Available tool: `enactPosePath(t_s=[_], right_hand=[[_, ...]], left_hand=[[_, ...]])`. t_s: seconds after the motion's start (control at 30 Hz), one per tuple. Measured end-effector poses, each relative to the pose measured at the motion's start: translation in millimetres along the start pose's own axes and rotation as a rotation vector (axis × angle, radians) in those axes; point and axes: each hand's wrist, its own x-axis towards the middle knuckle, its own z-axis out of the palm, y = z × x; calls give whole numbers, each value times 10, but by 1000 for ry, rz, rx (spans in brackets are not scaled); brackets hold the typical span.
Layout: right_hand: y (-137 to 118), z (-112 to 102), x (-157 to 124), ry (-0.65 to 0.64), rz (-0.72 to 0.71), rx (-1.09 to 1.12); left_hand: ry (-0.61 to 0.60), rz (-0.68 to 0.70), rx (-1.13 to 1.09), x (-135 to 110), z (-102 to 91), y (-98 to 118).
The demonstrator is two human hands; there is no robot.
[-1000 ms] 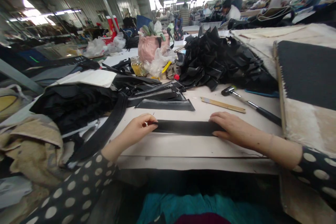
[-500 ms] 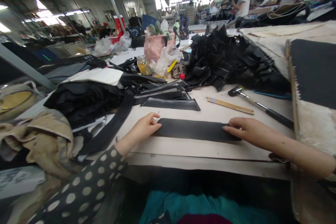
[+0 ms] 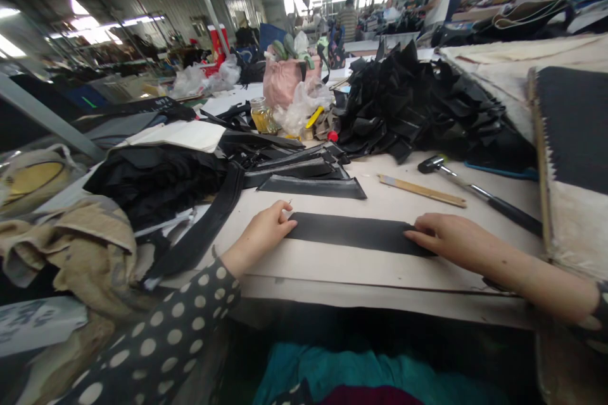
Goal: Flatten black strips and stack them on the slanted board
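A long flat black strip (image 3: pixel 354 232) lies across the pale worktable (image 3: pixel 361 269) in front of me. My left hand (image 3: pixel 263 232) rests at its left end, fingers curled and pressing on the edge. At the right end my right hand (image 3: pixel 449 237) lies with its fingers pressed down on the strip. Neither hand lifts the strip; it stays flat on the table.
Behind the strip sit a stack of black strips (image 3: pixel 304 171), a wooden ruler (image 3: pixel 422 190), a hammer (image 3: pixel 475 190) and a heap of black pieces (image 3: pixel 418 107). Dark cloth (image 3: pixel 152 183) piles at left, a padded board (image 3: pixel 570 139) at right. People work at far tables.
The strip was folded narrow a second ago and now lies opened out flat and wider. My right hand slid to its right end; the left hand stayed at the left end.
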Motion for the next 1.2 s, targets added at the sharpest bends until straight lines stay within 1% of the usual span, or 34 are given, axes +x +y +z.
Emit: enactPosePath(t_s=[0.33, 0.7, 0.87, 0.93, 1.07, 1.2], right_hand=[[-7, -11, 8, -7, 0, -44], [-75, -87, 0, -16, 12, -90], [-94, -88, 3, -19, 11, -115], [-76, -76, 5, 6, -9, -122], [19, -41, 10, 83, -8, -66], [84, -24, 16, 73, 18, 36]], left_hand=[[-26, -37, 5, 11, -10, 36], [-49, -66, 21, 57, -4, 27], [-59, -51, 29, 75, -2, 22], [-60, -39, 32, 87, -4, 5], [-109, -16, 76, 138, -17, -22], [-144, 3, 81, 195, -36, 10]])
